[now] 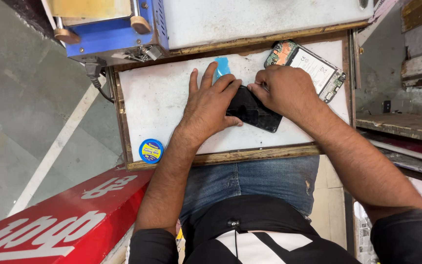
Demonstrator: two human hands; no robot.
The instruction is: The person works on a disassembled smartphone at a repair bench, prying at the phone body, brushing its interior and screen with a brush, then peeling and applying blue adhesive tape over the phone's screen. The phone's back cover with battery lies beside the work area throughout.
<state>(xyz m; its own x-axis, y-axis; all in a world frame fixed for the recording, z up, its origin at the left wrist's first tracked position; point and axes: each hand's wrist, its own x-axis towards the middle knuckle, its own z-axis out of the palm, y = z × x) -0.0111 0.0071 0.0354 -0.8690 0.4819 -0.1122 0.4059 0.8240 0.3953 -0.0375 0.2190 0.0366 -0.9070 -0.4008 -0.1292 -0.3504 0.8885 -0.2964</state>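
Note:
A black phone screen panel (253,110) lies flat on the white work board (157,98). My left hand (211,105) presses down on its left part, fingers spread and palm flat. My right hand (285,90) rests on the panel's upper right edge, fingers pinched together on a thin tool whose tip barely shows. An opened phone body (313,68) with its battery and circuit board exposed lies just beyond my right hand. A small light-blue plastic pick (222,66) sits beyond my left fingertips.
A round blue and yellow tin (151,150) sits at the board's near left corner. A blue machine (113,29) with a cable stands at the far left. A red signboard (59,220) lies lower left. Wooden shelves (406,122) are on the right.

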